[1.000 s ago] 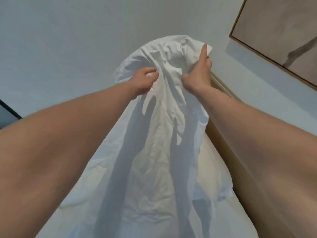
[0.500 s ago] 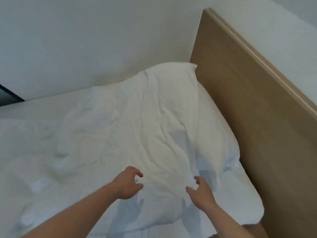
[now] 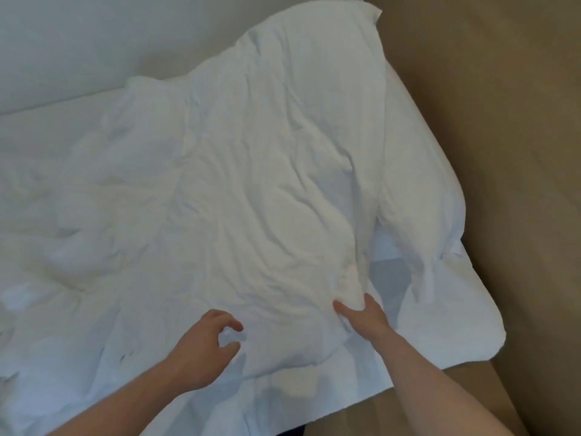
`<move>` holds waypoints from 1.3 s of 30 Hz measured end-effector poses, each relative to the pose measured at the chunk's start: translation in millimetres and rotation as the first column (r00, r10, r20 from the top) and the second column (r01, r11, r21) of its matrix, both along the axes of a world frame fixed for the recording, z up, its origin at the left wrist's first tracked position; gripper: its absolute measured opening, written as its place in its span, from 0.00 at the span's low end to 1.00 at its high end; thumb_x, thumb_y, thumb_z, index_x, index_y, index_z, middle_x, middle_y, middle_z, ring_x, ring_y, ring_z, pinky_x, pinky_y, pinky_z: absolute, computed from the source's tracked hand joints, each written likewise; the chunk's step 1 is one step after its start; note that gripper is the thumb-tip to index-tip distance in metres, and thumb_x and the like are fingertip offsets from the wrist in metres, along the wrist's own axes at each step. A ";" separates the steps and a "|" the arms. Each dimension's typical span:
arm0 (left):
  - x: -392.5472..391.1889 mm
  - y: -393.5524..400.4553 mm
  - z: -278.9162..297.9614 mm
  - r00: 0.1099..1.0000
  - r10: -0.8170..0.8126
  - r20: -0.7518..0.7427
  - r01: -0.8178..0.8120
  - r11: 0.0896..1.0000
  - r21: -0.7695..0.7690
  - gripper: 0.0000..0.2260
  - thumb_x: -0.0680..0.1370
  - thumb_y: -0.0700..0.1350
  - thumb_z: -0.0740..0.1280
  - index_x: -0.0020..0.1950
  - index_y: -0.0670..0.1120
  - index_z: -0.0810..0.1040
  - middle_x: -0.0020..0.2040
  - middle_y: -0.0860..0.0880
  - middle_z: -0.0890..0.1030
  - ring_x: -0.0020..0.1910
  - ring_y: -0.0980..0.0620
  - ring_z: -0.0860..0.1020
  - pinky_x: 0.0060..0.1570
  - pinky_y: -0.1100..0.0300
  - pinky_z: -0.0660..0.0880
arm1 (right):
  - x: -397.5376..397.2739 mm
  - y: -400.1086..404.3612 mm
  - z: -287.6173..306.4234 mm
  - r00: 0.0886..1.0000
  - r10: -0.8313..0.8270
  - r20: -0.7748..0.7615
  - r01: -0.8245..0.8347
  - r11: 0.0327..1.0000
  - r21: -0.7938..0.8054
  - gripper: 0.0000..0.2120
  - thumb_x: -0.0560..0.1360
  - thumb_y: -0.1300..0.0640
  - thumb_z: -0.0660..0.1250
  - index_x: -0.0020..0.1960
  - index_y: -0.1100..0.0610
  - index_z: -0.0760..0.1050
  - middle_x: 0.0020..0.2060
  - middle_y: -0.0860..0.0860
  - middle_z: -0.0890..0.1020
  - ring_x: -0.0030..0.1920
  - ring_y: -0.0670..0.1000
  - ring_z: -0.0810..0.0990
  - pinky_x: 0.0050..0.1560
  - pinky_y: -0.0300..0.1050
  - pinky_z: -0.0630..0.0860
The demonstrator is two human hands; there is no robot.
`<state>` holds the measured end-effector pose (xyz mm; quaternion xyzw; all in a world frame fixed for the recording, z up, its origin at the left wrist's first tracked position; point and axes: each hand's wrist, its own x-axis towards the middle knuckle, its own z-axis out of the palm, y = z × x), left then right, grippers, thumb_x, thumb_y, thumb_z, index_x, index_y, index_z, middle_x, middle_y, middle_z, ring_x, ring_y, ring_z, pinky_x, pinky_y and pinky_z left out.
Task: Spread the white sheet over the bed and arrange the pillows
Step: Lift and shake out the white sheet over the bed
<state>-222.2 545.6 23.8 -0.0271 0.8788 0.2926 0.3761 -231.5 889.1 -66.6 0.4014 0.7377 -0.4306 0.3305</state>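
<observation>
Our right hand point(image 3: 361, 316) pinches a ridge of the sheet point(image 3: 251, 199) near the bed's point(image 3: 471, 335) near corner; our left hand point(image 3: 201, 350) hovers just above the cloth, fingers loosely curled, holding nothing. The sheet lies rumpled over the bed and partly over a pillow point(image 3: 418, 171) by the headboard point(image 3: 503, 121). We should take a second hold with the left, then draw the edge flat toward us, evenly.
</observation>
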 end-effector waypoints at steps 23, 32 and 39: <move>-42.9 120.7 263.0 0.934 0.100 -0.342 -0.021 0.973 0.228 0.08 0.70 0.50 0.63 0.34 0.46 0.75 0.37 0.47 0.84 0.43 0.48 0.84 0.39 0.53 0.74 | 22.5 8.1 375.1 0.893 -0.070 -0.444 -0.050 0.966 -0.254 0.20 0.72 0.45 0.77 0.61 0.43 0.77 0.51 0.37 0.85 0.53 0.40 0.83 0.48 0.34 0.80; -82.7 252.4 363.1 0.959 0.241 -0.147 -0.147 0.870 0.470 0.14 0.78 0.52 0.68 0.35 0.48 0.78 0.34 0.49 0.79 0.38 0.47 0.79 0.39 0.57 0.71 | -71.9 88.7 507.3 0.566 -0.279 -0.776 0.454 0.891 0.012 0.19 0.62 0.64 0.70 0.53 0.55 0.79 0.46 0.46 0.84 0.46 0.46 0.83 0.46 0.45 0.80; -70.6 235.1 373.8 0.965 -0.018 -0.260 0.106 0.939 0.328 0.19 0.73 0.62 0.72 0.59 0.53 0.80 0.56 0.57 0.83 0.53 0.54 0.80 0.54 0.52 0.79 | -112.5 85.1 568.5 0.721 -0.092 -0.687 0.226 0.968 0.108 0.12 0.67 0.59 0.74 0.49 0.51 0.80 0.45 0.47 0.83 0.50 0.51 0.83 0.47 0.47 0.80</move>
